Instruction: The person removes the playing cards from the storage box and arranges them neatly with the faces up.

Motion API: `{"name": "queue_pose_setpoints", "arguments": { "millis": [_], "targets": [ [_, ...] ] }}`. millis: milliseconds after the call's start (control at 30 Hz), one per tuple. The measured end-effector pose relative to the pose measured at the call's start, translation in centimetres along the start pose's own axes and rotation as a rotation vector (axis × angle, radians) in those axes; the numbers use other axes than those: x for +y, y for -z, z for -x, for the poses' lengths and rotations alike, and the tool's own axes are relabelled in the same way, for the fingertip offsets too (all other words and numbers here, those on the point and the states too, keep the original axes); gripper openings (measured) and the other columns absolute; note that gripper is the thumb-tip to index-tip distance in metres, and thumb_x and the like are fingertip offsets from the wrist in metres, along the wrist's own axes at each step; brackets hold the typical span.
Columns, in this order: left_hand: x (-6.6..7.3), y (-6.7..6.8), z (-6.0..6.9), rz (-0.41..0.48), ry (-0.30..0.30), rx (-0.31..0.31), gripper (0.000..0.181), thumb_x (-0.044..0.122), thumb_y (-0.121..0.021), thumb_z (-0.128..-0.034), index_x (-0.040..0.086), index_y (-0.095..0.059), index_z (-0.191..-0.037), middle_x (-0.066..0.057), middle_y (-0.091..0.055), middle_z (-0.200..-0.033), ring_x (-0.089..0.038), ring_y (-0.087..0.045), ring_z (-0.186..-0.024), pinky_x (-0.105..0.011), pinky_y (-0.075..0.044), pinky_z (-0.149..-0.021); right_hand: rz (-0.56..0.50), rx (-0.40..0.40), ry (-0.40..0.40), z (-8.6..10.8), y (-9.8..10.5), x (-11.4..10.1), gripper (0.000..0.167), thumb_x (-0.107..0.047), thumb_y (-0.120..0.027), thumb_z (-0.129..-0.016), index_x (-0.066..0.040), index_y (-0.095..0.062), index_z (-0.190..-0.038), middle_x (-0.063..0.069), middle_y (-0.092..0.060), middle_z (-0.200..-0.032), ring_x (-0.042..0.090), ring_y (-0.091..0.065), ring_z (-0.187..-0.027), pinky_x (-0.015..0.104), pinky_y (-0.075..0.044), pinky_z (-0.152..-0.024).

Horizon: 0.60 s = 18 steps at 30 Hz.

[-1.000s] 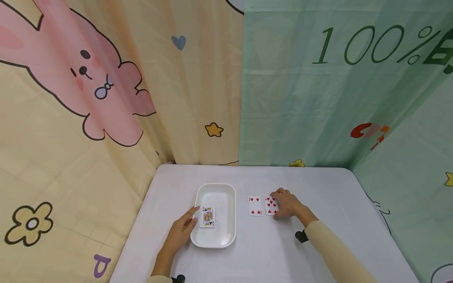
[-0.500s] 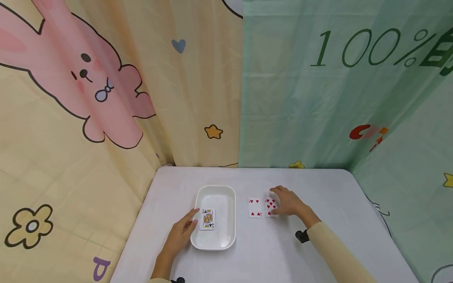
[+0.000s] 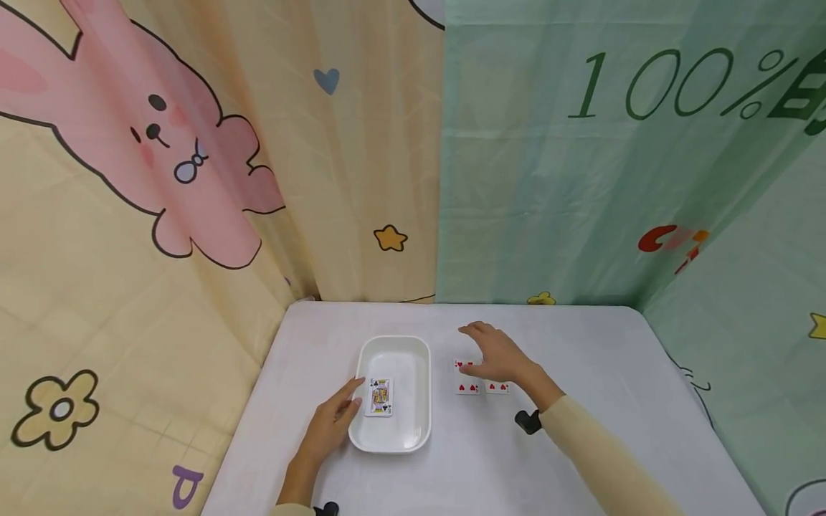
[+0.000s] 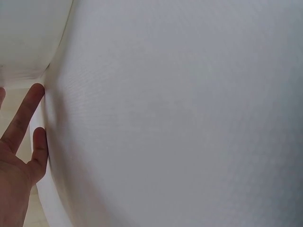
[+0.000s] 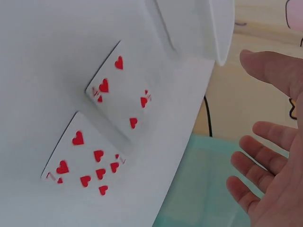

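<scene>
With straight, relaxed fingers, my left hand [image 3: 325, 424] [image 4: 18, 163] touches the left side of a white tray [image 3: 408, 436]. Inside the tray lies a king of clubs [image 3: 381, 398], face up. To the tray's right, a four of hearts [image 3: 467, 388] [image 5: 118, 97] and a seven of hearts [image 3: 497, 388] [image 5: 87, 161] lie face up side by side on the table. Above these cards hovers my right hand [image 3: 502, 358] [image 5: 279, 165], thumb and fingers spread and holding nothing. It hides part of both cards in the head view; the right wrist view shows them whole.
The white-covered table [image 3: 581, 358] carries the tray and cards. Printed curtains, one cream [image 3: 361, 179] and one green [image 3: 535, 193], hang behind and beside it. A black band [image 3: 528, 422] sits on the right wrist.
My right hand has lifted off the seven of hearts and moved left, over the four of hearts. The left hand, tray and cards stay where they were.
</scene>
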<state>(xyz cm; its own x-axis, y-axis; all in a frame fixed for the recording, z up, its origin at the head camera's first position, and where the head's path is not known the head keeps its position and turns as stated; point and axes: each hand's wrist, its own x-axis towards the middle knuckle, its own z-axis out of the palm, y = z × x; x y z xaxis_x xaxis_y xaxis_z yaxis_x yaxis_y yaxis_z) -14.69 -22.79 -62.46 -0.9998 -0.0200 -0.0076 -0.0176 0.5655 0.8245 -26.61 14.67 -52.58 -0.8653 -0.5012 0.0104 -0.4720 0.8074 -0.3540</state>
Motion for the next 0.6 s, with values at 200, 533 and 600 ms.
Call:
{"name": "queue_pose_setpoints", "arguments": {
  "millis": [200, 533, 600],
  "targets": [
    [0.0, 0.0, 0.0, 0.002, -0.001, 0.004, 0.044, 0.039, -0.06, -0.1042, 0.046, -0.053, -0.147, -0.004, -0.044, -0.163, -0.033, -0.065, -0.126, -0.051, -0.053, -0.105, -0.016, -0.012, 0.051, -1.9, -1.1, -3.2, 0.078, -0.052, -0.075, -0.086, -0.015, -0.052, -0.15, 0.01, -0.05, -0.154, 0.033, -0.05, -0.141, 0.058, -0.045, -0.112],
    [-0.1, -0.1, -0.1, 0.002, 0.004, 0.008, 0.043, 0.041, -0.061, -0.1037, 0.053, -0.053, -0.144, 0.002, -0.044, -0.162, -0.032, -0.066, -0.125, -0.052, -0.054, -0.105, -0.088, -0.049, 0.123, -4.0, -3.9, -7.5, 0.081, -0.051, -0.078, -0.083, -0.012, -0.052, -0.149, 0.01, -0.051, -0.153, 0.031, -0.05, -0.14, 0.053, -0.046, -0.113],
    [0.0, -0.1, 0.0, 0.003, 0.016, 0.006, 0.042, 0.042, -0.061, -0.1036, 0.053, -0.053, -0.143, 0.004, -0.045, -0.162, -0.031, -0.066, -0.126, -0.051, -0.054, -0.105, -0.089, -0.059, 0.133, -4.4, -4.5, -8.1, 0.082, -0.05, -0.079, -0.082, -0.012, -0.052, -0.149, 0.009, -0.051, -0.153, 0.03, -0.05, -0.14, 0.052, -0.047, -0.113]
  ]
}}
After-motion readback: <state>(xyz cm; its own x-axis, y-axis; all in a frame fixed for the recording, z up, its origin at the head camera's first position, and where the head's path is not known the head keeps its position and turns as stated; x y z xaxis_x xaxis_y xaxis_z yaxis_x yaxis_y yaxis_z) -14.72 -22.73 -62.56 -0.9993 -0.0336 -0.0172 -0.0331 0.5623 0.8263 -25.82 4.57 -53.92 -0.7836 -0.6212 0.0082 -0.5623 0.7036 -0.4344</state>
